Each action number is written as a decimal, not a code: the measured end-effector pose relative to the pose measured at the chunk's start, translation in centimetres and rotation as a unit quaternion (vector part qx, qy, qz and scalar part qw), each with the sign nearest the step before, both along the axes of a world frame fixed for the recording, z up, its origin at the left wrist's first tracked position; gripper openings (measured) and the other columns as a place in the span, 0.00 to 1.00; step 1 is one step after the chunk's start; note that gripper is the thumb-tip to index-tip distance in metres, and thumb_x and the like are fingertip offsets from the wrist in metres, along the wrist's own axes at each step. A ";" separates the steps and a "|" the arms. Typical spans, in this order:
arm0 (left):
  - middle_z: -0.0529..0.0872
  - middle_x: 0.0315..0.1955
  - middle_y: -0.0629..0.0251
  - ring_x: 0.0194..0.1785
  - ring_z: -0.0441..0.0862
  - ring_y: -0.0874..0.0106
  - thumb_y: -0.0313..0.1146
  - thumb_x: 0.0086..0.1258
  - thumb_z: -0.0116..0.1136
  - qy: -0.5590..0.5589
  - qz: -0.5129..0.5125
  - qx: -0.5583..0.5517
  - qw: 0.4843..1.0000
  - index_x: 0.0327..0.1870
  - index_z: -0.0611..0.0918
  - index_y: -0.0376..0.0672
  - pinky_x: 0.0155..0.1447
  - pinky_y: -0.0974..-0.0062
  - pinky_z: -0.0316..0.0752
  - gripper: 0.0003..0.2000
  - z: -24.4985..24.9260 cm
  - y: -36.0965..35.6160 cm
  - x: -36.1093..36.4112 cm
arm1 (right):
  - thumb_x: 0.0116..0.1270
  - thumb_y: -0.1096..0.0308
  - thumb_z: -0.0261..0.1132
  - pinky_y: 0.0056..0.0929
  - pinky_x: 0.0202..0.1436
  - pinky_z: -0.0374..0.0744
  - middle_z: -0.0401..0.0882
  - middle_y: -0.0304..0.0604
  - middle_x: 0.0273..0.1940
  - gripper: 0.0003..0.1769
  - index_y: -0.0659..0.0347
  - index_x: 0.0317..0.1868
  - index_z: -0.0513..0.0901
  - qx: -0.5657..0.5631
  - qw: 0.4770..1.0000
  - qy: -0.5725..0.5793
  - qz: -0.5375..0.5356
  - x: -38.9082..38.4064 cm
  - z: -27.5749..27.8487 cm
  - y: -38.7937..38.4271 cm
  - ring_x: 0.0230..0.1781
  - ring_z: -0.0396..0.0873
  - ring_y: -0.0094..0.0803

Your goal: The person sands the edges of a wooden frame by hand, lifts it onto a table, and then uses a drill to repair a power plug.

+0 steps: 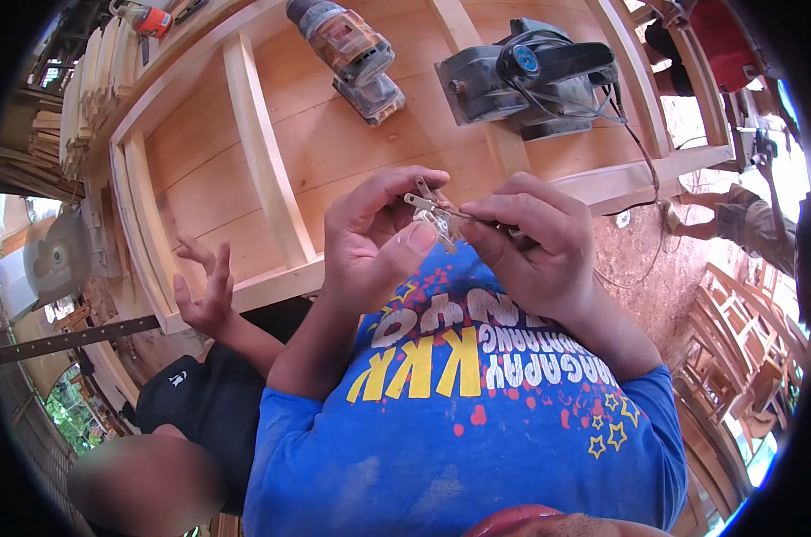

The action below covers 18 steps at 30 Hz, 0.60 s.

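Note:
My left hand [379,224] pinches a small electrical plug between thumb and fingers. Two flat metal prongs stick up from the plug [417,200], and its lower part looks clear or whitish. Close beside it, my right hand [535,233] is closed, with thumb and forefinger pinching a thin, brownish wire [462,214] that reaches the plug. Fingers partly hide where the two meet. Both hands are held in front of my blue shirt [477,447], over the near edge of a wooden frame [271,179].
On the frame's panel lie a cordless drill [347,54] and a black corded power tool [526,76]. A co-worker's open hand [209,291] is raised at my left. Wood pieces [101,80] are stacked far left; wooden parts [737,358] lie at right, below another person's legs [737,215].

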<state>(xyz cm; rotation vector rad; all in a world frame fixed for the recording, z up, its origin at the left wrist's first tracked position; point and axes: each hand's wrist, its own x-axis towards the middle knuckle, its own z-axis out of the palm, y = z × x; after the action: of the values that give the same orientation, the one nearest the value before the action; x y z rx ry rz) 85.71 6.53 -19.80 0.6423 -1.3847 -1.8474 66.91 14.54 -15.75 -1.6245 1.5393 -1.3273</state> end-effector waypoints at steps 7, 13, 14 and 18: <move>0.87 0.50 0.56 0.52 0.85 0.73 0.31 0.68 0.63 0.004 -0.018 0.067 0.998 0.60 0.80 0.28 0.60 0.74 0.79 0.22 0.7 0.3 -0.3 | 0.65 0.73 0.74 0.23 0.31 0.71 0.82 0.41 0.29 0.06 0.66 0.41 0.89 0.114 0.992 -0.062 -0.003 -0.6 0.7 0.3 0.28 0.78 0.24; 0.87 0.47 0.59 0.51 0.85 0.76 0.21 0.67 0.63 0.020 -0.025 0.101 0.994 0.58 0.80 0.27 0.58 0.77 0.80 0.18 1.2 0.7 -0.9 | 0.67 0.72 0.73 0.23 0.35 0.72 0.84 0.40 0.32 0.06 0.67 0.41 0.89 0.178 0.965 -0.189 -0.031 -0.7 0.3 0.8 0.31 0.78 0.22; 0.87 0.46 0.59 0.52 0.85 0.76 0.20 0.67 0.63 0.021 -0.022 0.102 0.994 0.58 0.80 0.27 0.58 0.77 0.80 0.18 1.2 0.8 -1.0 | 0.67 0.72 0.73 0.23 0.35 0.72 0.84 0.40 0.32 0.06 0.67 0.41 0.89 0.180 0.965 -0.188 -0.031 -0.8 0.4 0.9 0.31 0.78 0.22; 0.88 0.49 0.55 0.51 0.87 0.73 0.24 0.68 0.66 -0.002 0.015 0.048 0.999 0.60 0.80 0.29 0.60 0.74 0.80 0.19 0.3 1.2 -1.2 | 0.67 0.72 0.73 0.24 0.35 0.72 0.83 0.40 0.32 0.06 0.67 0.41 0.89 0.127 0.987 -0.100 -0.008 -0.8 0.5 0.8 0.32 0.78 0.22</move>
<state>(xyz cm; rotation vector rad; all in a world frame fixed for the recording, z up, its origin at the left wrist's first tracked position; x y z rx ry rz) 84.53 7.76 -19.49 0.7114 -1.2884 -1.8980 66.06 15.35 -15.26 -1.2863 1.5320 -1.2061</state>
